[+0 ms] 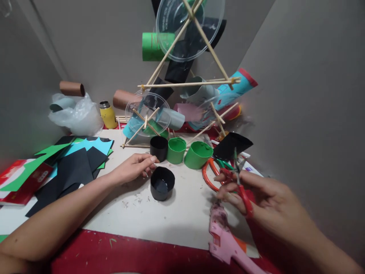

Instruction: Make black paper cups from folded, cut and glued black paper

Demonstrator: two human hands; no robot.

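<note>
Red-handled scissors (242,198) are held in my right hand (265,198), with fingers at the handle loops and the blades upward. My left hand (137,166) is on the table beside two short black paper cups, its fingers drawn together; whatever is in them is too small to make out. One black cup (162,184) stands in front, just right of that hand; the other black cup (159,149) is behind the fingertips. Two green paper cups, a smaller one (176,151) and a wider one (199,155), continue the row to the right.
A pink glue gun (225,239) lies below my right hand. Near it are an orange ring (210,179) and black paper (234,145). A stick frame (188,84) with clear lids and paper tubes rises behind. Colored sheets (74,167), a yellow bottle (107,115) and a plastic bag (85,114) are left.
</note>
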